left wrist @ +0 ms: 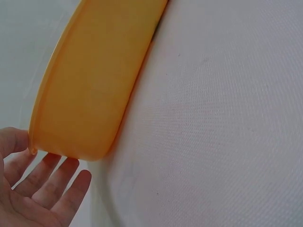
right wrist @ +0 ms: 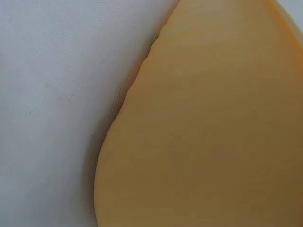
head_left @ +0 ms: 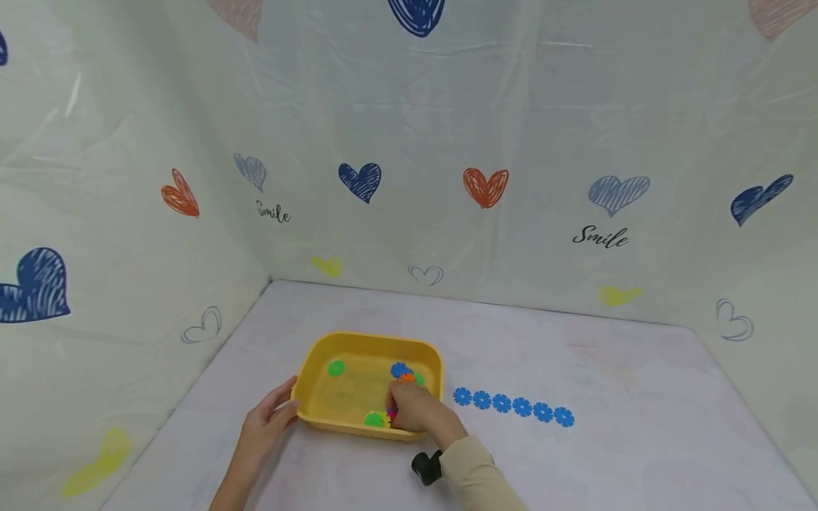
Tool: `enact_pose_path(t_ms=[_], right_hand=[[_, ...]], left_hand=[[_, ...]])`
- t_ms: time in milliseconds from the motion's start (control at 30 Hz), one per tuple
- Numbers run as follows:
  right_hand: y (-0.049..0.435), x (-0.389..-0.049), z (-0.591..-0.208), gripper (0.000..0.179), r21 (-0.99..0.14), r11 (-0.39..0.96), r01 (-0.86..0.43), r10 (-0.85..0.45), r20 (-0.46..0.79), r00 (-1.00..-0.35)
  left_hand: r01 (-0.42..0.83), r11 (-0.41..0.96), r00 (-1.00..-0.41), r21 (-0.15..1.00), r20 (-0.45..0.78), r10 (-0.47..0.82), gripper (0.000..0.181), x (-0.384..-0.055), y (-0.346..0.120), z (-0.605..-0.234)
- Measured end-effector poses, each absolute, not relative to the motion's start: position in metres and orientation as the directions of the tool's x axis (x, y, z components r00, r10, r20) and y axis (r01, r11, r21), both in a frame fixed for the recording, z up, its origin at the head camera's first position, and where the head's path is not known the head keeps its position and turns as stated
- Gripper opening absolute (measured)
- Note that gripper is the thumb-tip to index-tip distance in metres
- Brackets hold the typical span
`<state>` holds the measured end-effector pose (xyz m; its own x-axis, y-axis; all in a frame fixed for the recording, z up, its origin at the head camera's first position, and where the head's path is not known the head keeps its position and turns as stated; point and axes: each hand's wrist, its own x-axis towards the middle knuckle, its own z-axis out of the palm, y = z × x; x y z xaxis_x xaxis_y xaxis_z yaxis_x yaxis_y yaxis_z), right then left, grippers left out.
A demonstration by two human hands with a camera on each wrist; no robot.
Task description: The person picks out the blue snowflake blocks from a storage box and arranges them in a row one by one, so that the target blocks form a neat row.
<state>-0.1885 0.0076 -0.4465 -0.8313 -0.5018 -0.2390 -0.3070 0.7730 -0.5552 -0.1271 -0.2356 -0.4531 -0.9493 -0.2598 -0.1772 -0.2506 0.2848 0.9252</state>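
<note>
A yellow plastic tray stands on the table, with several small flower-shaped discs inside. My left hand touches its left end; in the left wrist view the thumb is at the rim and the loosely spread fingers rest along the outer wall. My right hand reaches down into the tray's right side, fingers pointing into the discs. Its fingertips are hidden, so I cannot tell whether they pinch one. About it lie a blue disc, an orange disc and a green disc overlapping a yellow one.
Several blue discs form a straight row on the white table, right of the tray. One green disc lies apart at the tray's back left. A curtain with printed hearts closes off the back and sides.
</note>
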Motion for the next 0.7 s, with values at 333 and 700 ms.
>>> enact_pose_path(t_ms=[333, 700], right_hand=[[0.0093, -0.1911, -0.4501, 0.018, -0.697, 0.68, -0.227, -0.505, -0.221, -0.834], [0.0116, -0.1948, -0.4508, 0.003, -0.726, 0.626, -0.283, -0.535, -0.136, -0.834]], left_hand=[[-0.265, 0.306, -0.946, 0.915, -0.184, -0.267, 0.047, -0.1281, -0.2344, -0.4531], [-0.252, 0.289, -0.95, 0.923, -0.179, -0.257, 0.047, -0.1272, -0.2347, -0.4519]])
